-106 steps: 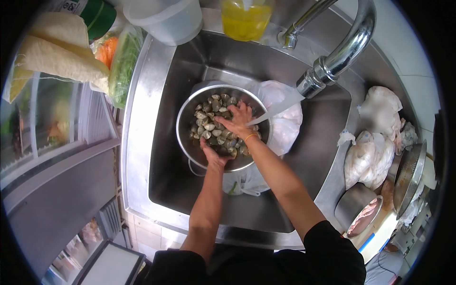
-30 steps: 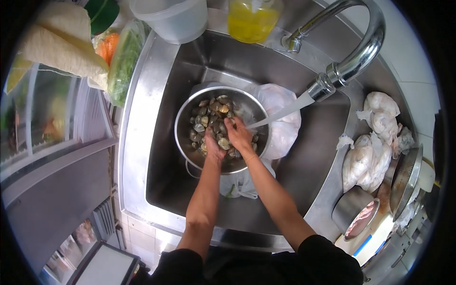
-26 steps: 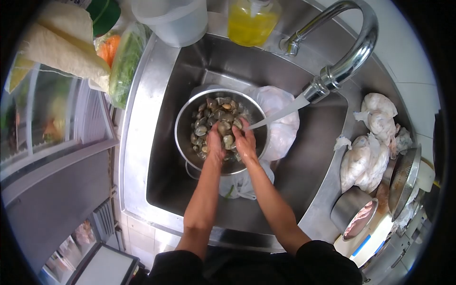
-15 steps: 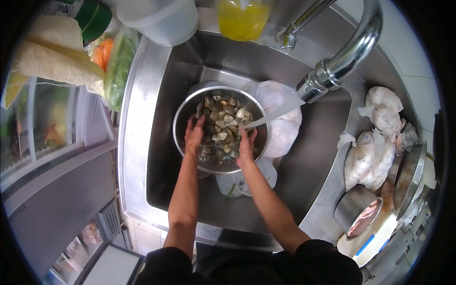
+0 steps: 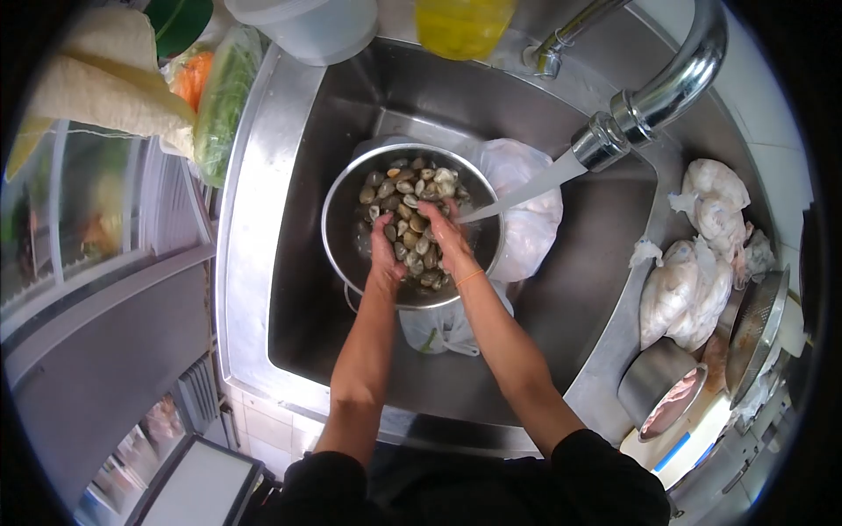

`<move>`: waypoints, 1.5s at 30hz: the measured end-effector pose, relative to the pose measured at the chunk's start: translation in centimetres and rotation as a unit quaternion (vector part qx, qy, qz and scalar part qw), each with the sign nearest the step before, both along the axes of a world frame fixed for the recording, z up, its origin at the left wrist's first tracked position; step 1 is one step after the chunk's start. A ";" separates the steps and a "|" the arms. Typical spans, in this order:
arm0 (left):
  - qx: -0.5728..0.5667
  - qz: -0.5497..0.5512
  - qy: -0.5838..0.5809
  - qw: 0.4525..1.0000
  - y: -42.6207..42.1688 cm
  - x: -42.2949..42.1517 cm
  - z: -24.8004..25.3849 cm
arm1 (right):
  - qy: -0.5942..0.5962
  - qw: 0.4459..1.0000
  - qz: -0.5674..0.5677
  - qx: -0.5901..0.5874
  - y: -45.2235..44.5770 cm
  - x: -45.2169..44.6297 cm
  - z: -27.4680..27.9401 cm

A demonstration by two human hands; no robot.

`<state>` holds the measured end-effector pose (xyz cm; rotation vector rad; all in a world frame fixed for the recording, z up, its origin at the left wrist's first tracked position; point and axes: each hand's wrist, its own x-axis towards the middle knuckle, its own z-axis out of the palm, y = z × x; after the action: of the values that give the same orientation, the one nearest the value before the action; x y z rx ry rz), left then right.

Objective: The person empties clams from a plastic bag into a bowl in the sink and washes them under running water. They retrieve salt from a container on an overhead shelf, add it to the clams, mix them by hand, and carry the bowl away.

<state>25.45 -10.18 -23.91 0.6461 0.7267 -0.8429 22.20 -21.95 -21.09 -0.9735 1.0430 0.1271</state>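
Observation:
A steel bowl (image 5: 345,200) of clams (image 5: 410,230) and water sits in the sink (image 5: 566,329). Both hands are inside it, cupping a heap of clams between them. My left hand (image 5: 384,250) is on the near left of the heap, fingers curled against the shells. On the heap's right side, my right hand (image 5: 449,238) curves around clams, its wrist wearing a thin orange band. Some fingertips are hidden among the shells. A stream of water (image 5: 531,186) pours from the faucet (image 5: 600,143) into the bowl beside my right hand.
Tied plastic bags (image 5: 526,223) lie beside and below the bowl. Bagged pale food (image 5: 684,294), a pot of meat (image 5: 667,390) and a strainer (image 5: 759,333) crowd the right ledge. A plastic tub (image 5: 307,31) and a container of yellow liquid (image 5: 463,26) stand behind.
My hands have come closer together in the bowl, gathering clams between them. The left hand has moved right from the bowl's left side. The view has shifted slightly.

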 end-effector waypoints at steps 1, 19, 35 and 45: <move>0.011 0.018 -0.003 1.000 -0.4 -0.3 0.4 | -0.003 1.000 0.030 0.002 -0.4 0.2 2.5; 0.067 0.124 0.112 0.984 -1.0 -5.5 1.4 | 0.068 0.814 0.471 -0.334 -4.7 4.4 -2.1; 0.209 -0.054 -0.185 0.959 -3.2 1.2 2.9 | -0.060 0.997 -0.044 -0.002 -1.1 -3.7 3.5; 0.525 -0.302 -0.299 0.737 2.1 5.3 3.3 | 0.027 0.969 -0.208 0.131 2.0 -7.6 1.3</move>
<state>30.76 -8.05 -20.64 2.1659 0.3155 -0.6632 14.62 -19.91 -19.77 -0.5004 1.2255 -0.0547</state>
